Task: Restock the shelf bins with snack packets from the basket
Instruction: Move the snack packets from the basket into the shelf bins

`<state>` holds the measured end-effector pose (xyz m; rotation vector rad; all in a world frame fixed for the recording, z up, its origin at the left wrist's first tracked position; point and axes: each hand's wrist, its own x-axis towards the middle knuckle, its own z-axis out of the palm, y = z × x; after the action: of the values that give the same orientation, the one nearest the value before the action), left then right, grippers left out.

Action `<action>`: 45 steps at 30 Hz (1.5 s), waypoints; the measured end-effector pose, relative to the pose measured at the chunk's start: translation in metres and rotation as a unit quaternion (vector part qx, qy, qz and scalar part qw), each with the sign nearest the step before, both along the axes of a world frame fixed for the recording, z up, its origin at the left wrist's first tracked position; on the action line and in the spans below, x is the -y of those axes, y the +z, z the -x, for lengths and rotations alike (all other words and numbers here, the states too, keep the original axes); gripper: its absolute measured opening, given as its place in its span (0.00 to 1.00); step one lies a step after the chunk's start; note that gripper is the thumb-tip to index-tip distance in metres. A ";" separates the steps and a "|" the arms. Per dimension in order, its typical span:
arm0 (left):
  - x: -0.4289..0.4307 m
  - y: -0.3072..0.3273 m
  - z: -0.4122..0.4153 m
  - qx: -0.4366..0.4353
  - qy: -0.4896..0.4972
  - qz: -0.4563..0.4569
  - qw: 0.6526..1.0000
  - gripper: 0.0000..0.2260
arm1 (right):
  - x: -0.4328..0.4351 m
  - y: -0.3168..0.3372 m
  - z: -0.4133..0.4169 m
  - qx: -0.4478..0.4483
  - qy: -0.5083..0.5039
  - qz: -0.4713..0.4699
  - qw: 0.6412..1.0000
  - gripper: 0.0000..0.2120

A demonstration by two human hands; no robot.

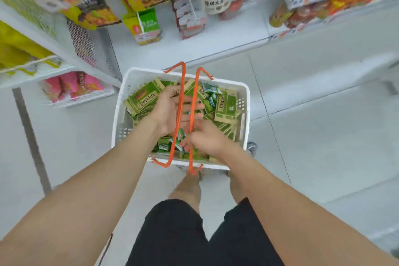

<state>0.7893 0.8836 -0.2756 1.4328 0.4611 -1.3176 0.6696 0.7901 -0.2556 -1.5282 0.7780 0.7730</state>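
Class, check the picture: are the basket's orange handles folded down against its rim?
No: both orange handles stand upright over the middle of the white basket, above the green packets.

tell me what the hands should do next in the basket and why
Probably close the right hand round a bunch of small green packets and lift it out past the orange handles. Both hands are down in the white basket, the left hand lies open on the packets, and nothing is lifted yet.
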 end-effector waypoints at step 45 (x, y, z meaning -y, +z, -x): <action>0.992 0.231 0.492 0.009 -0.601 0.142 0.787 0.22 | 0.793 0.202 0.459 0.056 -0.823 -0.028 0.565 0.32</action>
<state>0.2977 -0.1085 -0.0442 1.4680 -0.8273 -2.2129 0.2102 -0.0025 -0.0535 -0.2233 1.5638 -0.7399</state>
